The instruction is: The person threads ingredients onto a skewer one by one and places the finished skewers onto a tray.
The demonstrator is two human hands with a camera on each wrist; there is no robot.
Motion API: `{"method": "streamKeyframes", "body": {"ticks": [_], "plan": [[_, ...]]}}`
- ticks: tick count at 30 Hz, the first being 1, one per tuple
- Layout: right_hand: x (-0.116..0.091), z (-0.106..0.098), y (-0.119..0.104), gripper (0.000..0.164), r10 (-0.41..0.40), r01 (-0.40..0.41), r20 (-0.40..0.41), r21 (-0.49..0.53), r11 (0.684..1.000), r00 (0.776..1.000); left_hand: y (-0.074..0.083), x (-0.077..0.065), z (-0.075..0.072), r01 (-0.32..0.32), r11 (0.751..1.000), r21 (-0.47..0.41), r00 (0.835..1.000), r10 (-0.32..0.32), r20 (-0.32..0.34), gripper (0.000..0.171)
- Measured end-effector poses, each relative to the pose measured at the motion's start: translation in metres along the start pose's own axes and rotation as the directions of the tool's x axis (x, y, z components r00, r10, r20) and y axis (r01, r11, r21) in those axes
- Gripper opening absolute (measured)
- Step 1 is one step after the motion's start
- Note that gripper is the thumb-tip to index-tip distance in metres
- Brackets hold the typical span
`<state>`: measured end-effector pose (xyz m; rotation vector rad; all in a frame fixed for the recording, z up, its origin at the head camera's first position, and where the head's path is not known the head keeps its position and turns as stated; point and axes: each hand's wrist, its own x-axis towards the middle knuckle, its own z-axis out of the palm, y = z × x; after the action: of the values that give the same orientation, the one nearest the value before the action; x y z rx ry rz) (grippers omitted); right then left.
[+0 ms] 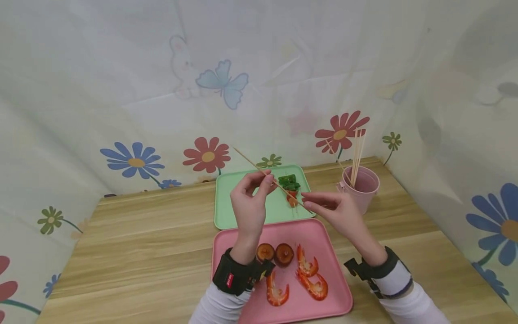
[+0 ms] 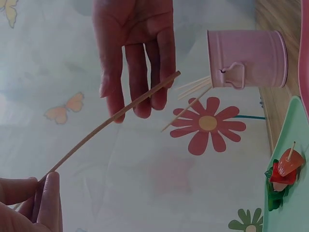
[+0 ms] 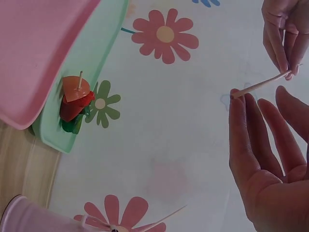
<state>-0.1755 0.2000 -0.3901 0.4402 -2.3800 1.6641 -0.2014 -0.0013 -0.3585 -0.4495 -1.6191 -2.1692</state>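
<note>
A thin wooden skewer (image 1: 247,158) slants across in front of me, above the trays. My left hand (image 1: 251,202) pinches it partway along between thumb and fingers. At the lower end, the nearly straight fingers of my right hand (image 1: 340,211) touch the stick, and the right wrist view shows the thumb held apart from it. Beneath the hands, the light green tray (image 1: 226,198) bears a skewer threaded with green and red-orange food pieces (image 1: 289,184). Nearer me, the pink tray (image 1: 309,230) holds two brown mushroom caps (image 1: 284,254) and three orange shrimp (image 1: 312,285).
Right of the green tray stands a pink bucket (image 1: 366,198) with several skewers (image 1: 356,153) sticking up out of it. The wooden table (image 1: 154,252) meets a flower-printed curtain (image 1: 259,103) at the back and sides.
</note>
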Motion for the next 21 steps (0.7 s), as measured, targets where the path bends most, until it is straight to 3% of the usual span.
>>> {"method": "streamKeyframes", "body": {"ticks": [5,15,19,21], "plan": [[-0.007,-0.004,0.003,0.024,0.017,-0.017,0.03,0.017,1.0,0.999,0.001,0.001,-0.002,0.009,0.999,-0.041,1.0,-0.009,-0.012,0.021],[-0.012,-0.005,0.006,0.021,0.013,-0.012,0.018,-0.048,0.999,1.0,0.003,0.0,0.0,0.028,0.994,-0.102,0.999,-0.03,-0.018,0.024],[-0.013,-0.007,0.008,0.018,0.007,-0.007,-0.008,-0.055,0.998,1.0,0.002,-0.002,0.001,0.031,0.996,-0.088,1.0,-0.031,0.005,0.026],[-0.012,-0.009,0.008,0.018,0.005,-0.007,-0.039,-0.05,0.999,0.999,0.0,-0.002,0.0,0.05,0.998,-0.03,0.998,-0.048,0.042,0.025]]}}
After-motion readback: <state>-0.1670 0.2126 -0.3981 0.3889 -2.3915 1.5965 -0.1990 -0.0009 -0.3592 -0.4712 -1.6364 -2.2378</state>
